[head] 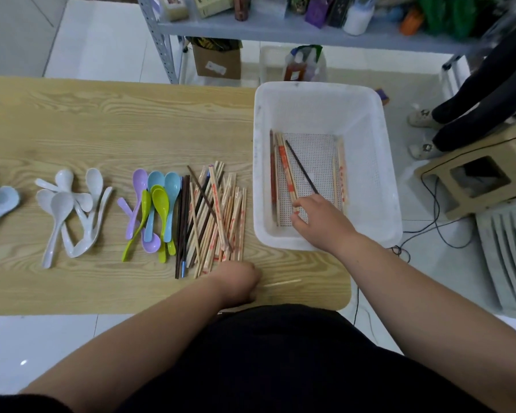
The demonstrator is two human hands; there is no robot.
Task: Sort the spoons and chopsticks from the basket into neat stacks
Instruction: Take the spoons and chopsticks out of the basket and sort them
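Now the right hand [319, 219] is reaching into the white basket [325, 93] at the table's [72, 114] right edge, pinching wrapped chopsticks [286, 168], red print unreadable. The left hand [239, 281] is resting fisted by the front edge.

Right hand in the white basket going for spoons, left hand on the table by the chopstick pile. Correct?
Not spoons: head view shows only chopsticks in the white basket. The right hand goes for those; the left hand is on the table by the chopstick pile.
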